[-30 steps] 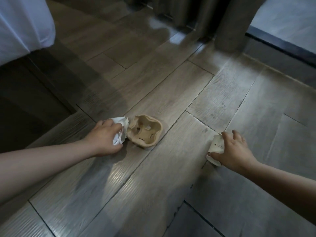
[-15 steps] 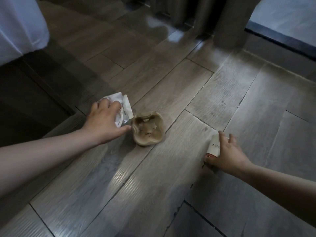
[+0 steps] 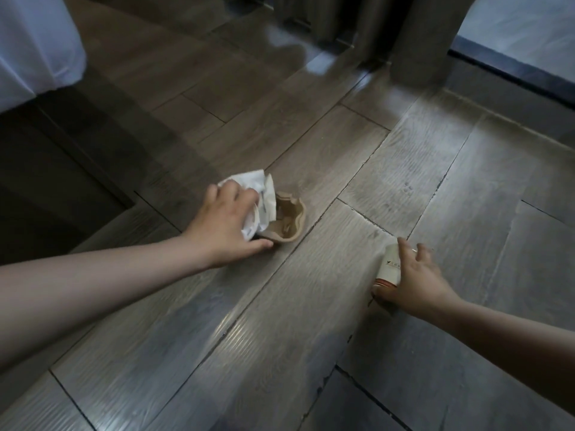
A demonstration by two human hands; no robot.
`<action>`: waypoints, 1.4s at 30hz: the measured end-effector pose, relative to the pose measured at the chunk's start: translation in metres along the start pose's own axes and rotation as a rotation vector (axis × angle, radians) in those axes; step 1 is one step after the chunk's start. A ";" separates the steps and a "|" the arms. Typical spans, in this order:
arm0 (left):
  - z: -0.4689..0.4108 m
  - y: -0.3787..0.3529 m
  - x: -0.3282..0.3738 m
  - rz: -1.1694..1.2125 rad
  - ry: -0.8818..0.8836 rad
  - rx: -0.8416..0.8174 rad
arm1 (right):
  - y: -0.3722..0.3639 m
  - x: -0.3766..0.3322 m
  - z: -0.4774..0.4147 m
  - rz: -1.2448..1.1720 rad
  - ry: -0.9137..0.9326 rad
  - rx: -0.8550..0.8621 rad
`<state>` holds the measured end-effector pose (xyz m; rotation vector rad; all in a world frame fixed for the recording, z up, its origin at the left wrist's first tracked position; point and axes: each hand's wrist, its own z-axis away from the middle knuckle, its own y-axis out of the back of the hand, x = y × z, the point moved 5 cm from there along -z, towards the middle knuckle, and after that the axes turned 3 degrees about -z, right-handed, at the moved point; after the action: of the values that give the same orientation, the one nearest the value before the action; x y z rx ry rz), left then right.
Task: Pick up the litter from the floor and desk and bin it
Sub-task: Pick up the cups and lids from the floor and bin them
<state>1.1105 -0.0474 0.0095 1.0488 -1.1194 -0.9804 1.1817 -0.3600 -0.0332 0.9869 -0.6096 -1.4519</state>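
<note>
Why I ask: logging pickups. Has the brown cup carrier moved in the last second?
Yes. The brown cup carrier has tipped up against the left hand and shifted right, toward the plank seam.

1 crumpled paper – 1 cup carrier – 1 paper cup

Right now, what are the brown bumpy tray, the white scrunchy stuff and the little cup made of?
The brown moulded cup tray looks like pressed paper pulp: matt, with thick wavy edges. The crumpled white sheet looks like thin, creased paper. The small white cup is probably coated paper, with printed lettering.
</note>
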 end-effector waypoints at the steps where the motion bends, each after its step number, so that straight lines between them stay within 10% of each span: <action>1: -0.002 -0.006 0.003 -0.010 -0.012 -0.020 | 0.000 -0.001 0.000 0.007 0.000 0.002; 42: -0.059 -0.045 0.028 -0.029 0.266 -0.154 | 0.007 -0.008 -0.003 -0.027 0.109 0.072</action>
<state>1.1695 -0.0759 -0.0350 1.0377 -0.8005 -0.9041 1.1877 -0.3524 -0.0266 1.1270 -0.5737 -1.3983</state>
